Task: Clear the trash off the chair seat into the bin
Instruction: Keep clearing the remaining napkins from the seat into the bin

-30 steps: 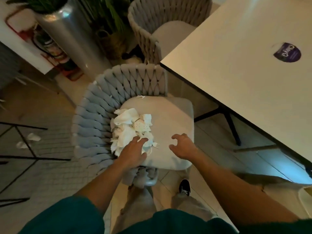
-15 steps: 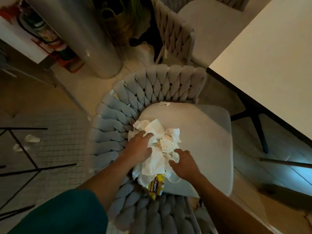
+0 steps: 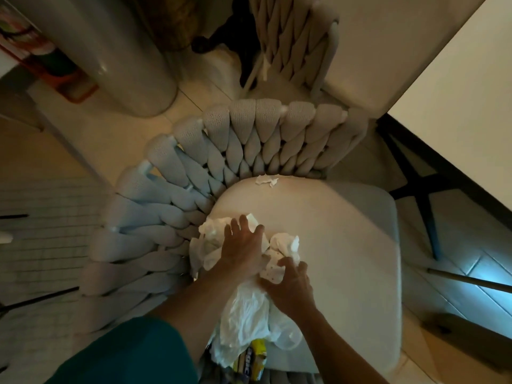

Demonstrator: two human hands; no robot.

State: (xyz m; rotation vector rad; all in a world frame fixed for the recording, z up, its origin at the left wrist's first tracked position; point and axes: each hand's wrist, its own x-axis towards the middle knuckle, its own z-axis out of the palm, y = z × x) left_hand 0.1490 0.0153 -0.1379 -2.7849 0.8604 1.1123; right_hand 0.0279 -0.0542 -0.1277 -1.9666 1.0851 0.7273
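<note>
A heap of crumpled white napkins [image 3: 243, 314] lies on the left front part of the pale chair seat [image 3: 338, 245]. My left hand [image 3: 242, 248] lies on top of the heap with its fingers spread over the paper. My right hand [image 3: 291, 289] grips the heap from the right side, fingers curled into the paper. A yellow wrapper [image 3: 253, 358] sticks out under the napkins at the seat's front edge. One small paper scrap [image 3: 267, 180] lies alone at the back of the seat. No bin is in view.
The chair's thick woven backrest [image 3: 221, 151] curves round the left and back of the seat. A white table [image 3: 465, 92] stands at the right on dark legs. A silver cylinder [image 3: 116, 51] stands on the floor behind, and a second woven chair [image 3: 299, 51] beyond it.
Both hands have closed in on the napkin heap and bunched it toward the seat's front edge. The camera has moved closer over the chair.
</note>
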